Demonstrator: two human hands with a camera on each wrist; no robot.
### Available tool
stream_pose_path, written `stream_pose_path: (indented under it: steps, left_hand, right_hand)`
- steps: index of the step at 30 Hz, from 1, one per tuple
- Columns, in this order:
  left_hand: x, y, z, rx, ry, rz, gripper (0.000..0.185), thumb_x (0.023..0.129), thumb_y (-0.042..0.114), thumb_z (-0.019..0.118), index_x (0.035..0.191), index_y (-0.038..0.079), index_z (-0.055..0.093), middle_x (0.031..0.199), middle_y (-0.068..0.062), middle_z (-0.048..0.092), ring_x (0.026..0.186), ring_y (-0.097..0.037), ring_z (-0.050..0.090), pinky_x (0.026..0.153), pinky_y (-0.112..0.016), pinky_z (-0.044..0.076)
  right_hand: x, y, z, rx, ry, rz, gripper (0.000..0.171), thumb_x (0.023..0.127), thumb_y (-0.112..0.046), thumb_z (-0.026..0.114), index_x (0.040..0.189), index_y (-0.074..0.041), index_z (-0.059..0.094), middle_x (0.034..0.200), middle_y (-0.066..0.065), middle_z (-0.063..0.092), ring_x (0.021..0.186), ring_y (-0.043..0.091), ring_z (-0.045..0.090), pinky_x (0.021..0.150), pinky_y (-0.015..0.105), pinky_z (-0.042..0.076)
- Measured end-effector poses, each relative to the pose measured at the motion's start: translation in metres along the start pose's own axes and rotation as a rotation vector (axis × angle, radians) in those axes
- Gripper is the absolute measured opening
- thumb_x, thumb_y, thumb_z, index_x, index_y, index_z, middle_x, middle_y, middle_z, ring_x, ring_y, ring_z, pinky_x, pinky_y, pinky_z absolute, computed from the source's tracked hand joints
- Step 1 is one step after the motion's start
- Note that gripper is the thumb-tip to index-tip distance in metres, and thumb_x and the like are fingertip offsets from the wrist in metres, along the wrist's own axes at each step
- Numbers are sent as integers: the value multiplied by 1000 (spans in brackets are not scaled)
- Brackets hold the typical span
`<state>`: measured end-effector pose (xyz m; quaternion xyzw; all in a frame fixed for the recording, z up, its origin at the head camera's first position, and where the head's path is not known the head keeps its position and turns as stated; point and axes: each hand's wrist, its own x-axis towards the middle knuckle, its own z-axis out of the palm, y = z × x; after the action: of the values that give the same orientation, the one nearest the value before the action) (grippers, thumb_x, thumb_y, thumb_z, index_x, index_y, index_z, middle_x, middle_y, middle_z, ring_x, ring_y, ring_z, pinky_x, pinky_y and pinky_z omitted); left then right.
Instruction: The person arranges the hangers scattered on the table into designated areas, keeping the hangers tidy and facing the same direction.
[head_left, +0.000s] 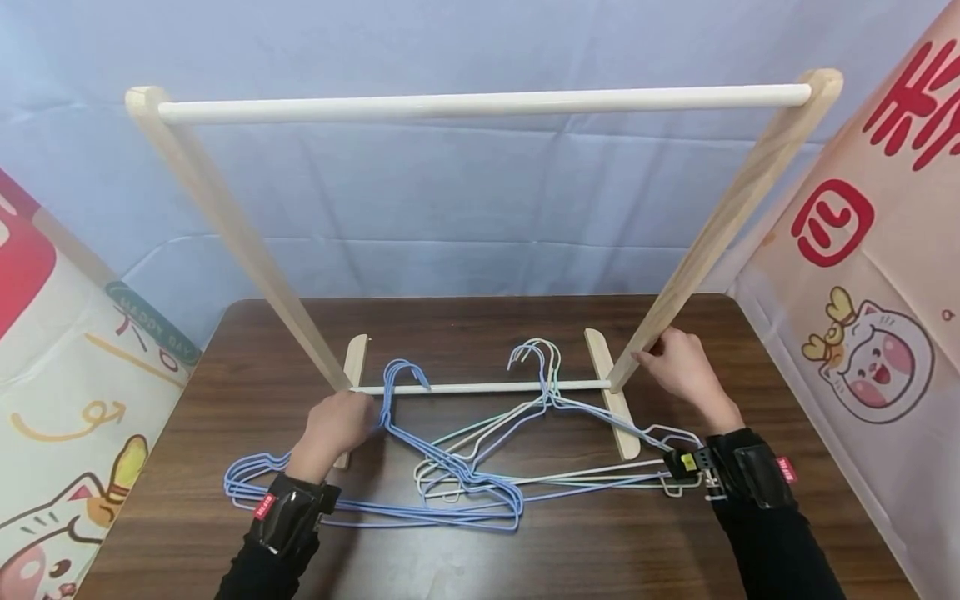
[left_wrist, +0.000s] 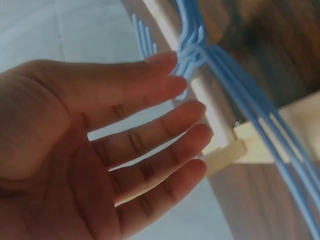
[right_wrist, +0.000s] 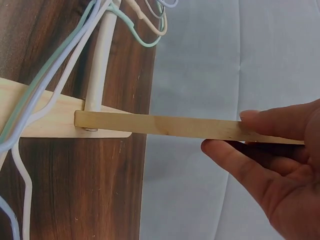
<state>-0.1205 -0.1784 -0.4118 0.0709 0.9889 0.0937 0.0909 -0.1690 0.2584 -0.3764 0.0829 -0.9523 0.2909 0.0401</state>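
The left hand (head_left: 333, 425) lies with fingers straight and slightly spread, holding nothing; its fingertips (left_wrist: 192, 107) sit just beside the blue hangers (head_left: 390, 492) and the lower white rail (head_left: 487, 387); the right hand (head_left: 678, 367) is curled around the right wooden post (head_left: 720, 225) near its base, thumb above, fingers below; the pale hangers (head_left: 487, 433) lie on the worktop (head_left: 465, 321) between both hands.

A dark wooden table (head_left: 525, 550) fills the lower frame. A wrinkled pale blue cloth (head_left: 465, 217) covers the wall behind. Cartoon-cat banners (head_left: 870, 333) stand at both sides.
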Motion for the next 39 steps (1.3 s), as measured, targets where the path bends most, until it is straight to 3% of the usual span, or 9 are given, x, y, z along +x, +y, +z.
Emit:
stream_pose_path:
  steps: [5, 12, 20, 31, 39]
  left_hand:
    - [9, 3, 9, -18, 6, -26, 22, 76, 5, 51, 55, 10, 49, 65, -11, 56, 56, -27, 53, 45, -40, 43]
    - [13, 1, 21, 1, 15, 20, 24, 68, -3, 54, 52, 10, 43, 56, -5, 48, 51, -21, 47, 42, -34, 40]
    - [15, 1, 25, 20, 5, 13, 25, 73, -2, 54, 54, 10, 45, 57, -5, 50, 53, -21, 48, 43, -35, 41]
    - [11, -2, 13, 28, -22, -3, 22, 78, 1, 51, 58, 9, 51, 67, -10, 58, 58, -27, 55, 49, -40, 45]
    - [6, -5, -4, 1, -13, 0, 19, 73, 2, 56, 57, 10, 48, 59, -6, 52, 54, -24, 52, 46, -39, 44]
  right_hand:
    - [1, -2, -2, -9, -8, 3, 21, 84, -3, 61, 96, 14, 57, 78, 24, 61, 57, 23, 55, 49, 32, 39]
    - [0, -5, -2, -2, -26, 23, 22, 84, -3, 62, 97, 14, 56, 78, 25, 61, 55, 21, 52, 48, 31, 38]
    - [0, -4, -3, -8, -17, 13, 20, 83, -2, 61, 94, 14, 56, 74, 22, 60, 53, 20, 49, 46, 31, 36]
    - [1, -2, -1, -7, -21, 17, 19, 83, -2, 61, 93, 13, 57, 74, 21, 60, 54, 20, 50, 47, 30, 37]
    - [1, -3, -2, -3, -23, 17, 20, 83, -1, 60, 95, 14, 56, 77, 24, 61, 55, 21, 52, 47, 30, 37]
